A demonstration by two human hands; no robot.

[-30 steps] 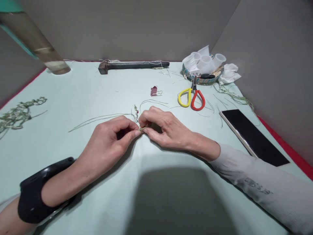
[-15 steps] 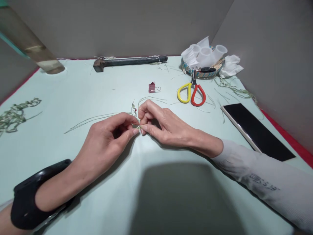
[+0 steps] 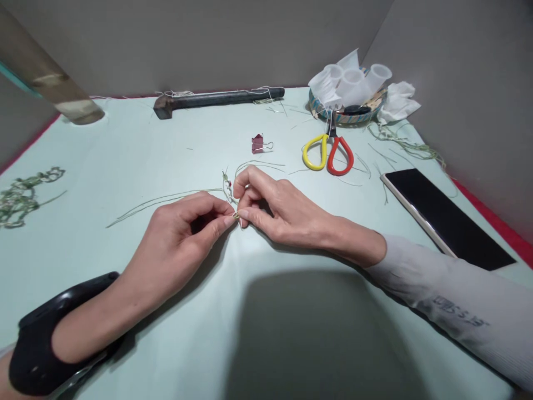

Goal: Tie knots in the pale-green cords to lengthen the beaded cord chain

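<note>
Thin green and white cords (image 3: 227, 186), partly knotted and with a small red spot, run up from between my fingertips at the middle of the table. My left hand (image 3: 183, 228) pinches the cords between thumb and forefinger. Meeting it from the right, my right hand (image 3: 278, 208) pinches the same cords, its fingertips almost touching the left ones. Long loose cord ends (image 3: 154, 200) trail left across the cloth, and others lie behind my right hand. The exact knot is hidden by the fingers.
Behind my hands lie a dark red binder clip (image 3: 257, 144) and scissors (image 3: 328, 153) with yellow and red handles. A hammer (image 3: 220, 99) lies at the back. A basket (image 3: 362, 116) holds plastic cups. A phone (image 3: 445, 216) rests right, knotted green cord (image 3: 25, 194) left.
Both hands stay together on the cords, with only a slight shift of the fingertips. The whole view has moved a little.
</note>
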